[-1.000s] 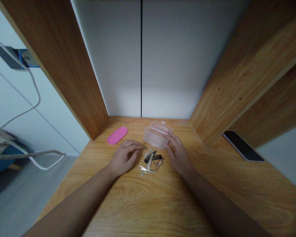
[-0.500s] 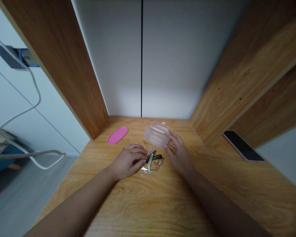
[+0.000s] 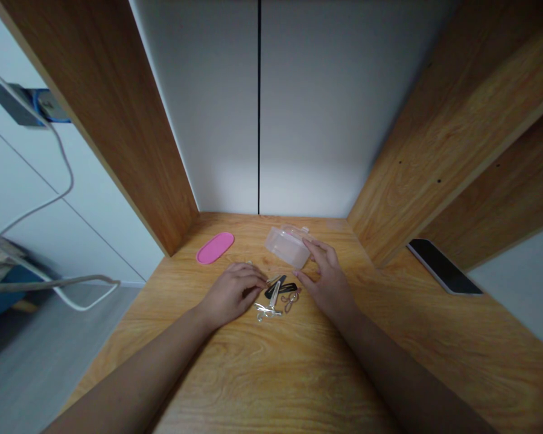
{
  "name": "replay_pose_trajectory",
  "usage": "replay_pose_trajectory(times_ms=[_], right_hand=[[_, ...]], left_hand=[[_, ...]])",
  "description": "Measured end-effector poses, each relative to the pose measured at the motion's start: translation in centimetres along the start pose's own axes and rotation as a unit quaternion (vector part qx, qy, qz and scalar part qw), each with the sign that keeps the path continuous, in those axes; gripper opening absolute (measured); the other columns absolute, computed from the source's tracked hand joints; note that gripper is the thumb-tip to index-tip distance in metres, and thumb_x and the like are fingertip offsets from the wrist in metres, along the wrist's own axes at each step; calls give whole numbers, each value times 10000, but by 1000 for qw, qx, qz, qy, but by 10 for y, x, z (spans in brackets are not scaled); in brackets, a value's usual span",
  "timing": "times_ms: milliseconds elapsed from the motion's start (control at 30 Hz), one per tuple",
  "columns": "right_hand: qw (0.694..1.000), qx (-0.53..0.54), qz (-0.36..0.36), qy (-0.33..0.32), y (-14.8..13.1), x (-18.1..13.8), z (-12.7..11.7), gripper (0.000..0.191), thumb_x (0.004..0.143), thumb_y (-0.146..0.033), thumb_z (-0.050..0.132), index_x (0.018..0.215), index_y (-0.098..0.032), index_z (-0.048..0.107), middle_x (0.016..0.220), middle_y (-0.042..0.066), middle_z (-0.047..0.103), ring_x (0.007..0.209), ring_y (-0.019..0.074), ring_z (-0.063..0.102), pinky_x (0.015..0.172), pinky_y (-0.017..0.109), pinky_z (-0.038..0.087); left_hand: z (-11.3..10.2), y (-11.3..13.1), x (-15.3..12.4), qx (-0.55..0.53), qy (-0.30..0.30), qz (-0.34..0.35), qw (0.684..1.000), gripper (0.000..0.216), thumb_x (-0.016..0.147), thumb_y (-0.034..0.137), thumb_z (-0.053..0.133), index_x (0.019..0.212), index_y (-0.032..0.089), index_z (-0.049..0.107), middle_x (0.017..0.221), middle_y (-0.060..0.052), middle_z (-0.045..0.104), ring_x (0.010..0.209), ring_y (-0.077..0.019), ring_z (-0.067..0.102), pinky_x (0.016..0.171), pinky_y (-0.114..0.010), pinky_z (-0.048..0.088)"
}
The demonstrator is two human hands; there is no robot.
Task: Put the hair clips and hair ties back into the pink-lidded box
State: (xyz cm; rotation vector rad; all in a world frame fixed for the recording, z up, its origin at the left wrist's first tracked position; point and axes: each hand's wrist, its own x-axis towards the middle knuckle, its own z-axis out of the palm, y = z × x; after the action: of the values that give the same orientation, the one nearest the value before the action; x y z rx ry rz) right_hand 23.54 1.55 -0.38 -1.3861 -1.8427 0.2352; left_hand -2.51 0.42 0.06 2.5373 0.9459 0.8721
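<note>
My left hand (image 3: 232, 295) rests on the wooden tabletop with its fingers curled and the tips drawn together at the left side of a small pile of hair clips. What the fingertips pinch, if anything, is hidden. In the pile lie black snap clips (image 3: 288, 287), a pale snap clip (image 3: 275, 293), shiny silver clips (image 3: 266, 311) and a pinkish looped hair piece (image 3: 291, 299). My right hand (image 3: 328, 278) grips the right side of a clear plastic box (image 3: 288, 248), its fingers over the rim and its thumb low at the near corner. The box sits tilted behind the pile.
A pink oval lid or tray (image 3: 215, 248) lies at the back left of the tabletop (image 3: 271, 374). A dark phone-like slab (image 3: 443, 265) lies at the right. Wooden side panels (image 3: 416, 157) and a white back wall (image 3: 308, 120) enclose the surface. A white cable (image 3: 67, 163) hangs at left.
The clear box has turned and tilted slightly under my right hand, and its thumb has shifted left and down. My left hand has drawn a little left, uncovering more of the clips.
</note>
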Motion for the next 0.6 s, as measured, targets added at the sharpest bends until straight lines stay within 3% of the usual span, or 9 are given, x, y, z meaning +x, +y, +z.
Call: replay_pose_trajectory(times_ms=[267, 600], right_hand=[[999, -4, -40, -14, 0, 2, -3, 597, 888, -162, 560, 1453, -308, 433, 1403, 89, 481, 1324, 279, 486, 1131, 502, 440], [999, 6, -43, -12, 2, 0, 2, 658, 864, -95, 514, 1487, -256, 373, 1536, 110, 350, 1433, 265, 372, 1196, 509, 361]], left_hand=[[1, -2, -1, -7, 10, 2, 1000, 190, 926, 156, 560, 1016, 232, 709, 1050, -55, 754, 1029, -207, 662, 953, -390, 469], [2, -2, -2, -14, 32, -16, 999, 316, 855, 61, 539, 1064, 224, 710, 1083, -57, 739, 1033, -213, 646, 949, -400, 467]])
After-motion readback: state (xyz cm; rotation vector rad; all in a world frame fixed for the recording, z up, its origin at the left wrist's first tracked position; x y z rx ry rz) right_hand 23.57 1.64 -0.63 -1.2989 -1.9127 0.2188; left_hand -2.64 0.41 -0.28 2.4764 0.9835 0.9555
